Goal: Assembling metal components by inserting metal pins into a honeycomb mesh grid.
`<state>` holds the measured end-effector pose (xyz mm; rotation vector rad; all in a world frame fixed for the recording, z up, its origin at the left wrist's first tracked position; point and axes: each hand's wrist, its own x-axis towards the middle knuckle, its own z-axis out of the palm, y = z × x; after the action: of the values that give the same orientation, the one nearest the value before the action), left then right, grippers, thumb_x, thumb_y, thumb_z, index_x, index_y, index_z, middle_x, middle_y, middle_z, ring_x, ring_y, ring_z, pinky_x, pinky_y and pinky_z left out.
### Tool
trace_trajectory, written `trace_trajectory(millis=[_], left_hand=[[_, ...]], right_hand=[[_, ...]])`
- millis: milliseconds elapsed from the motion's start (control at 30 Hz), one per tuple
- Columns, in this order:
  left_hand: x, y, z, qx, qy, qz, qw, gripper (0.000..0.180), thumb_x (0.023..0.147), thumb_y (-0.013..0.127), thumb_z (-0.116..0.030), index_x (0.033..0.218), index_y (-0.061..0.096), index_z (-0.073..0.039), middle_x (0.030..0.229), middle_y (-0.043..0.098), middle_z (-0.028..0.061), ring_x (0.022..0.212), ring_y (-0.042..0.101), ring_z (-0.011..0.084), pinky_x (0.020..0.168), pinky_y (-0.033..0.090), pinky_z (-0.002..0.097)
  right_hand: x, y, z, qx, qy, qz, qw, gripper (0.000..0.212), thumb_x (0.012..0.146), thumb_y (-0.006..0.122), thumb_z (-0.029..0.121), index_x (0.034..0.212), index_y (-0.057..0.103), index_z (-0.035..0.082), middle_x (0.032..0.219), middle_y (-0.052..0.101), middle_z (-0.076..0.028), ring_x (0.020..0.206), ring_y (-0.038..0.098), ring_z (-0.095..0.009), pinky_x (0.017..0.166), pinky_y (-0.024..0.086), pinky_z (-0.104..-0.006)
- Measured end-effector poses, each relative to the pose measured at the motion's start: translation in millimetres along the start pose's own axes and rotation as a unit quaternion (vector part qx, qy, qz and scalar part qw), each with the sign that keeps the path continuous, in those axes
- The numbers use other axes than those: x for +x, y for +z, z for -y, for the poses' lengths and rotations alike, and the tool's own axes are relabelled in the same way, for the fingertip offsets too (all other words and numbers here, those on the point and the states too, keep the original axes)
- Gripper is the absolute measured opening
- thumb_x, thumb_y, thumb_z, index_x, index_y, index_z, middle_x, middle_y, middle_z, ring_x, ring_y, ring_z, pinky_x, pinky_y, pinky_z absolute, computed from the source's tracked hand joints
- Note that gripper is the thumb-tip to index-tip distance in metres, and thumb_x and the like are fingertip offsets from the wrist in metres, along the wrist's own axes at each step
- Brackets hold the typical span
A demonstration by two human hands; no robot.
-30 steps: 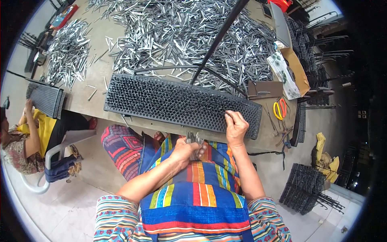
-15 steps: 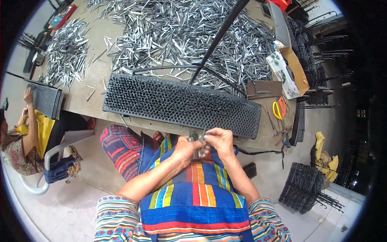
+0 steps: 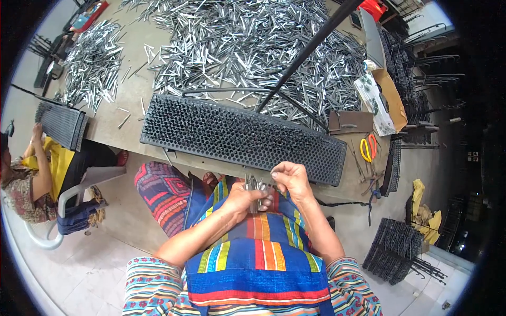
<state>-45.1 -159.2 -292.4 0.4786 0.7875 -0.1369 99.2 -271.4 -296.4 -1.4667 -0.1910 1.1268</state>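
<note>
Over my lap, my left hand (image 3: 242,201) is wrapped round a small bundle of thin grey metal strips (image 3: 252,185) whose ends stick up past the fingers. Just to the right, my right hand (image 3: 295,183) is raised near the table's front edge, its thumb and forefinger pinched together. Whatever sits in that pinch is too small to make out. Right in front of both hands lies a long black perforated tray (image 3: 242,139). Dark pieces stand in many of its holes, most thickly toward the left and middle, while holes at its right end show bare.
A wide heap of metal strips (image 3: 226,52) covers the table behind the tray, with a smaller pile (image 3: 95,68) at left. A black rod (image 3: 316,47) slants over the heap. Yellow-and-red-handled scissors (image 3: 368,147) and a carton (image 3: 389,100) lie right. A co-worker (image 3: 37,174) sits left.
My right hand has drawn apart from the bundle, up and to the right toward the tray. The left hand stays over my lap with the strips. The whole view has shifted slightly.
</note>
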Motion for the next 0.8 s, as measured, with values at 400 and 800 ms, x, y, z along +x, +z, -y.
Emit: trace_trajectory(millis=[400, 800], left_hand=[[-9.1, -21.0, 21.7, 0.202, 0.031, 0.027, 0.979, 0.011, 0.079, 0.057, 0.008, 0.087, 0.06, 0.0, 0.08, 0.066, 0.0078, 0.071, 0.066, 0.0149, 0.068, 0.057, 0.0276], [-14.3, -27.7, 23.2, 0.199, 0.083, 0.003, 0.977, 0.015, 0.08, 0.055, 0.009, 0.086, 0.063, -0.001, 0.078, 0.066, 0.0058, 0.067, 0.064, 0.0121, 0.065, 0.054, 0.0254]], right_hand=[[33.7, 29.3, 19.3, -0.184, -0.337, -0.186, 0.904, 0.006, 0.081, 0.065, -0.005, 0.086, 0.065, -0.001, 0.077, 0.059, -0.001, 0.057, 0.05, -0.004, 0.049, 0.039, -0.0205], [40.9, 23.3, 17.2, -0.274, -0.415, -0.166, 0.851, 0.009, 0.079, 0.065, -0.007, 0.086, 0.066, -0.001, 0.081, 0.063, -0.004, 0.052, 0.051, -0.005, 0.045, 0.04, -0.0193]])
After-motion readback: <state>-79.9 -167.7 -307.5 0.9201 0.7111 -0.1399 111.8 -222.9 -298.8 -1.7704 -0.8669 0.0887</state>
